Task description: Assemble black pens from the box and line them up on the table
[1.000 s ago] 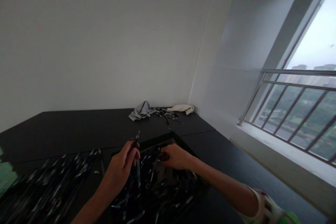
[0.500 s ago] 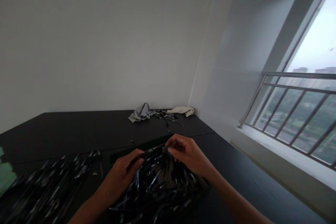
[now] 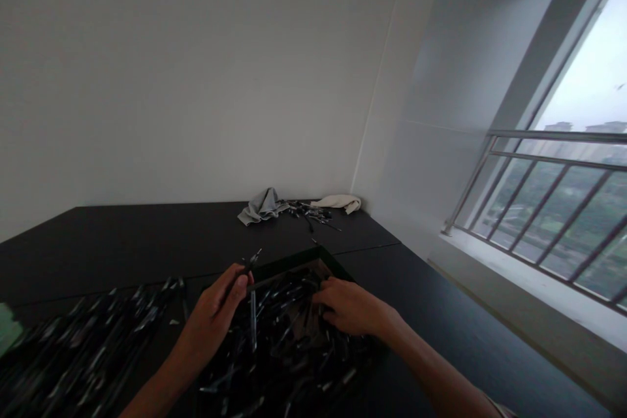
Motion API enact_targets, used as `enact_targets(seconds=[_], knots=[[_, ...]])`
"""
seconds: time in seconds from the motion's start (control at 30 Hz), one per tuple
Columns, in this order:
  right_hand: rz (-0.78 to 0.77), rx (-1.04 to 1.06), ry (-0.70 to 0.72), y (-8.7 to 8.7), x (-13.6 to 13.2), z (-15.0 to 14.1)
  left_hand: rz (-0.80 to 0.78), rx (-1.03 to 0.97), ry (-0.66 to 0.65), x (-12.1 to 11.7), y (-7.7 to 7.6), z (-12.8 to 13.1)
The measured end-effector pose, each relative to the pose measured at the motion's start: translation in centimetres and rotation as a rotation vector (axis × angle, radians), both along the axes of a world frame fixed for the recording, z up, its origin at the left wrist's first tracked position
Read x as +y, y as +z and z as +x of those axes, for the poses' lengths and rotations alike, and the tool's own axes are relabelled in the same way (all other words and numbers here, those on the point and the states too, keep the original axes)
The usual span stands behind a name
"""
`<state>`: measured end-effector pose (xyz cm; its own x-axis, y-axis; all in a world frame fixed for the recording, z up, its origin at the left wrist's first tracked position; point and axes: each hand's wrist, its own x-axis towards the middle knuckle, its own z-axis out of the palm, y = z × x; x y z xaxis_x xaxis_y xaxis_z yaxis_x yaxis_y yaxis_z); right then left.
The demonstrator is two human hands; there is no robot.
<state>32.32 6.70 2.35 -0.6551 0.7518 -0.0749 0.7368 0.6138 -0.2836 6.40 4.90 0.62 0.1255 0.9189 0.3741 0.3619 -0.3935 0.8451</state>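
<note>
Dark table [image 3: 147, 235]: slim pieces [image 3: 253, 259] (glinting) jut beyond the left hand's [image 3: 220, 304] fingers [image 3: 240, 285].

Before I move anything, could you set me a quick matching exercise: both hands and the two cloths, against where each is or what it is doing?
Column one
1. Grey cloth
2. Cream cloth
3. Left hand
4. Right hand

Column two
A. Over the right side of the dark box
B. Crumpled, at the left end of the small back pile
C. Gripping something slim and dark
D. Near the wall corner, at the back pile's right end

Pairs: 1-B; 2-D; 3-C; 4-A
</note>
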Motion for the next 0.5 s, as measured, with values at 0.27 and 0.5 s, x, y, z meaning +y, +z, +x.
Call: enact_targets(seconds=[0.27, 0.5], knots=[[-0.06, -0.064, 0.218, -1.5, 0.1, -1.9, -0.015, -0.015, 0.034, 0.5, -0.1, 0.1], [-0.082, -0.245, 0.185, -1.0, 0.4, -0.4, -0.021, -0.059, 0.094, 0.5, -0.1, 0.1]])
